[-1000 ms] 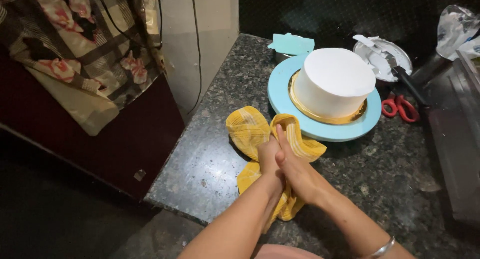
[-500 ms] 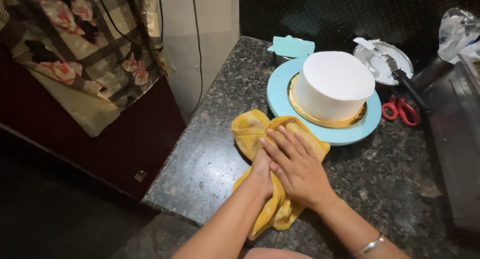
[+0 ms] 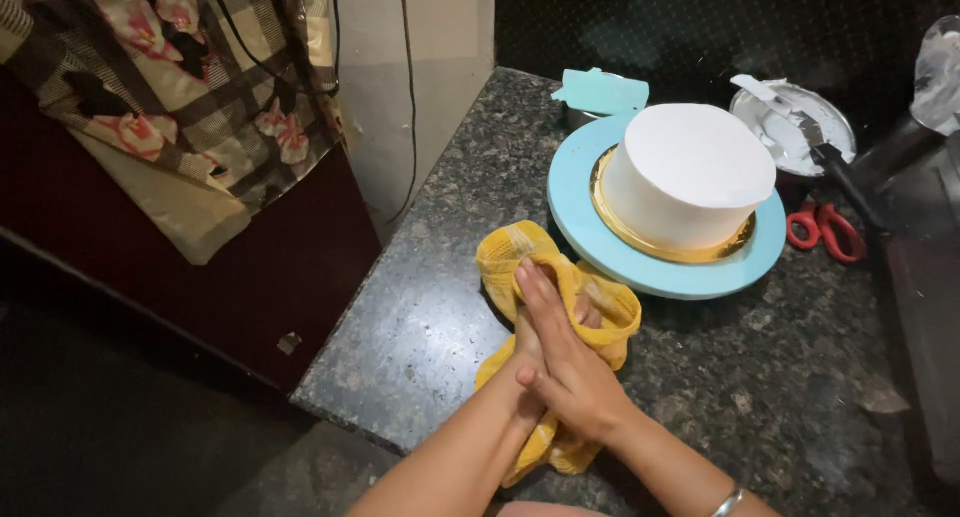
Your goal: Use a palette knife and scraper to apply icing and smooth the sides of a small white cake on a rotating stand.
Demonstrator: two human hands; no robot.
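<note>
The right hand [image 3: 560, 362] is lying flat, fingers together, over the left hand [image 3: 528, 347], pressing it into a yellow cloth [image 3: 520, 262] that is sitting crumpled on the dark stone counter [image 3: 420, 307]. The left hand is mostly hidden underneath, so I cannot tell how its fingers are closing. Just beyond the cloth, a white cake [image 3: 690, 172] is standing on a gold board atop a blue turntable [image 3: 575, 202]. Red scissors [image 3: 825, 227] are lying farther right.
</note>
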